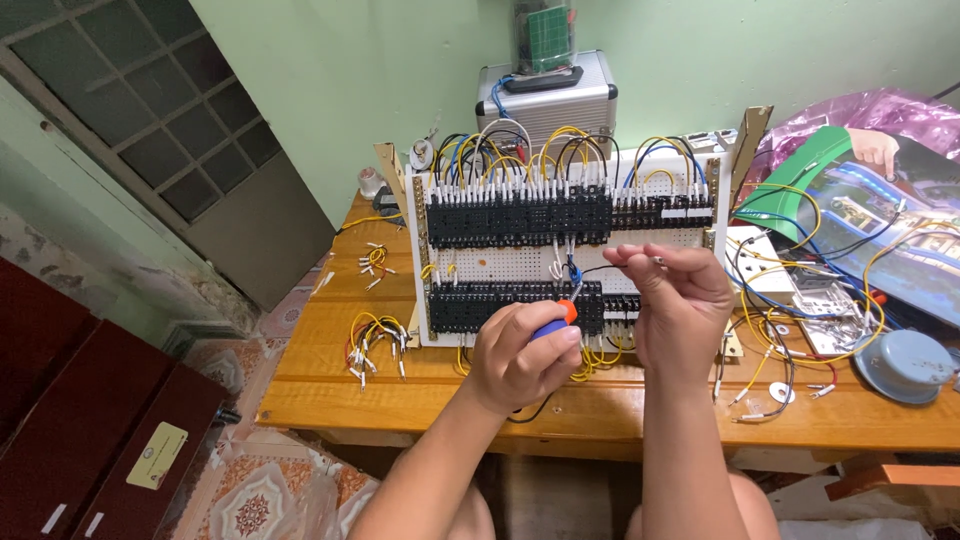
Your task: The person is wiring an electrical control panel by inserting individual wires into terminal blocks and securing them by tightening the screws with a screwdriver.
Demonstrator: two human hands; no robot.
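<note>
Near the table's (pixel 330 385) left edge lie loose jumper wires (pixel 375 340), w/ more by the back-left corner. Our left hand (pixel 520 355) is clenched round a screwdriver (pixel 562 315) w/ blue-orange handle, tip up at the terminal board (pixel 565 250) standing mid-table. Our right hand (pixel 675 300) pinches a black wire (pixel 640 262) by its ferrule end, just in front of the board. We seat the ferrule fully, keep the driver square to the screw, then tighten w/o crushing. More wires crowd the right edge.
</note>
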